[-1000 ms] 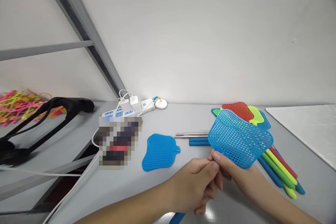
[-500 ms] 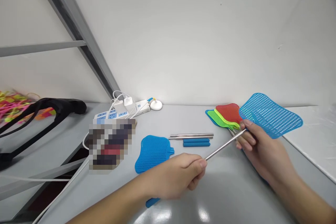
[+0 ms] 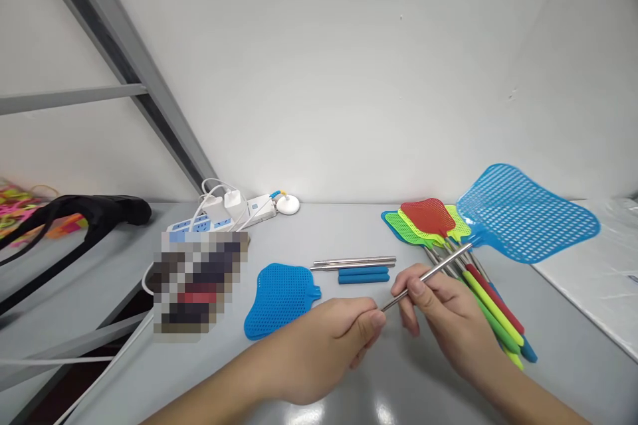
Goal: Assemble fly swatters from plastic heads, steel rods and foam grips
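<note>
A blue fly swatter [image 3: 531, 216] slants up to the right with its mesh head raised. My left hand [image 3: 319, 348] is closed around its lower end; whatever part lies inside the fist is hidden. On the metal shaft, my right hand [image 3: 448, 315] pinches between thumb and fingers, just above the left. Loose blue swatter heads [image 3: 280, 295] lie stacked beside my left wrist. Beyond the hands rest several thin metal rods [image 3: 353, 261] and blue handle grips [image 3: 363, 275]. Behind my right hand is a pile of fly swatters [image 3: 427, 218] in red, yellow, green and blue.
A white power strip [image 3: 199, 226] with plugged chargers and cables sits at the back left, near a round white device [image 3: 288, 204]. A blurred-out object [image 3: 199, 285] lies in front. Black frame [image 3: 100, 212] and grey metal rails stand left. Clear plastic [image 3: 593, 272] covers the right side.
My right hand has slid down the shaft from near the swatter head towards my left hand. Handles of the piled swatters now show. The view has shifted slightly.
</note>
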A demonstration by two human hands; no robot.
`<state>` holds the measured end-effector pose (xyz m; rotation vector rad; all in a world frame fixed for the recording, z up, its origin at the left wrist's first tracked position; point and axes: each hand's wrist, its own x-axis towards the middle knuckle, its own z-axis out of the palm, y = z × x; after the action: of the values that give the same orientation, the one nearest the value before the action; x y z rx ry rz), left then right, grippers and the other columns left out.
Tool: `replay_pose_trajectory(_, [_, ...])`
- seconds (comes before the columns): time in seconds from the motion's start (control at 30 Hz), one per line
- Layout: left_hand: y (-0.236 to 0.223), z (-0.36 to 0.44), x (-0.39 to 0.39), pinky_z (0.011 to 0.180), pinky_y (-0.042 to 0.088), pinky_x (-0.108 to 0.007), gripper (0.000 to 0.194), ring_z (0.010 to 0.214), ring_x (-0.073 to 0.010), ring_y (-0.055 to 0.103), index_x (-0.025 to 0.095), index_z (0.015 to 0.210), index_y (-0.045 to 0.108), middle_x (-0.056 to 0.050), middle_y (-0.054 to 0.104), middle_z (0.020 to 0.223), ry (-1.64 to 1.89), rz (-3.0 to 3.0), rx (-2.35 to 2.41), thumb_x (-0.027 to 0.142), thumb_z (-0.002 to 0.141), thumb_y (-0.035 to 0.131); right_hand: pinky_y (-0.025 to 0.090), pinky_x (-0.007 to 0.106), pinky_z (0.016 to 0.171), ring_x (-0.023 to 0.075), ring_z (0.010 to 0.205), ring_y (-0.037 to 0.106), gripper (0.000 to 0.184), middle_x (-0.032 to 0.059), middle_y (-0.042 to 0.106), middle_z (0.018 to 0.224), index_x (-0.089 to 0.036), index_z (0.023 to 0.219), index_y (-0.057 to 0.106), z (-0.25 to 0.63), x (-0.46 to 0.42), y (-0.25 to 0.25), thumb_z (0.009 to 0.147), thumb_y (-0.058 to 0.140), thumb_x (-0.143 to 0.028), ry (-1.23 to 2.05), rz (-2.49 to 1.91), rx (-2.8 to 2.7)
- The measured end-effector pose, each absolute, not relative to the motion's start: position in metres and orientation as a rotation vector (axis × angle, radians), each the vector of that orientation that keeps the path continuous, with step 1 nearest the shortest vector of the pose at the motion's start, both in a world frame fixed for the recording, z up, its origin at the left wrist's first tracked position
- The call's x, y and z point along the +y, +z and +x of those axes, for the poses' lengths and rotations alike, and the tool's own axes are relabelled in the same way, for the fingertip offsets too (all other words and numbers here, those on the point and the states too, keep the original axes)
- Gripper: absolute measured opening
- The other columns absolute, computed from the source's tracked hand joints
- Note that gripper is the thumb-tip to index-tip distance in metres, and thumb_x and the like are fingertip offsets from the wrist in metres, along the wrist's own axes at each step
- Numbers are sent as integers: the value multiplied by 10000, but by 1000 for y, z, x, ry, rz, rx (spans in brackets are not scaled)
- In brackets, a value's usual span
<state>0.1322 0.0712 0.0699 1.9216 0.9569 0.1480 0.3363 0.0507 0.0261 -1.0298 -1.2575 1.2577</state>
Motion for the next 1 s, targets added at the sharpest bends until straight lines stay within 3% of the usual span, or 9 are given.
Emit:
replay_pose_trajectory(0.17, [71,122,79,454,166,-288,328,479,-168,475,229,851,467,30,516,578,19,2628,1299,397,1030,249,396,234,538,87,512,329,234,-66,345,552,-199,830,627,373,72,42,919,597,-414,989,-964,-760])
replay_pose_trajectory(0.37, [68,121,89,442,137,-282,292,484,-195,600,226,877,475,24,641,607,-4,2808,1373,378,1039,286,390,209,498,81,509,241,211,-74,265,583,-188,797,604,386,77,59,893,643,-372,928,-905,-582])
replay_pose_trajectory(0.57, [54,124,88,436,152,-294,275,502,-203,619,212,862,496,20,652,630,109,2938,1327,339,1036,326,409,233,510,88,496,324,234,-73,343,572,-222,826,560,368,71,40,914,592,-437,901,-923,-624])
replay_pose_trajectory(0.77, [43,130,83,436,279,-279,303,533,-204,638,197,871,523,-11,659,662,174,3037,1231,362,1033,328,397,253,535,109,489,463,293,-67,462,525,-215,942,560,317,53,14,926,547,-507,1341,-950,-1168])
replay_pose_trajectory(1.0, [52,130,89,449,333,-275,452,573,-236,665,178,894,548,-48,681,672,116,2964,1224,535,1004,294,392,268,548,123,511,487,312,-29,525,537,-190,883,628,323,50,24,914,571,-496,1187,-1037,-1197])
